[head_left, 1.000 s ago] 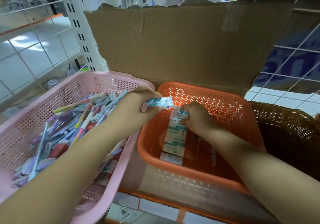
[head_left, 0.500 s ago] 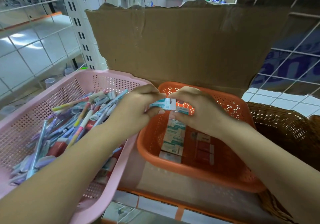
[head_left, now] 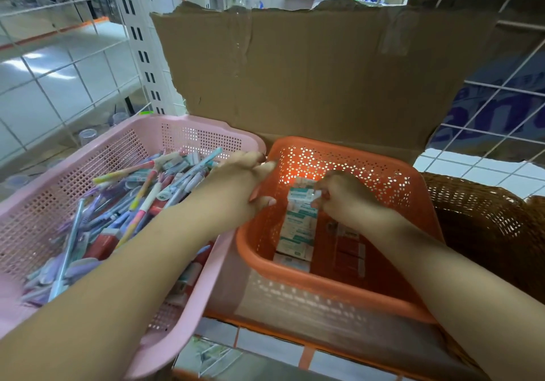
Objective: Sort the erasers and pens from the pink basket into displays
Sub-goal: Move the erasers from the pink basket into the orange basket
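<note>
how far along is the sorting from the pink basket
Done: a row of teal erasers and red erasers lie in the orange basket. In hand: the right hand pinches an eraser at the row's far end; the left hand rests at its rim. Left: the pink basket holds a heap of pens.

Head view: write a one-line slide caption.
Right hand pinches an eraser in the orange basket; left hand by its rim, beside the pink basket.

Both bare forearms reach forward from the bottom corners, left hand back-up with fingers loosely bent and holding nothing, right hand near it but not touching, knuckles up, fingertips curled and pinching an eraser.
</note>
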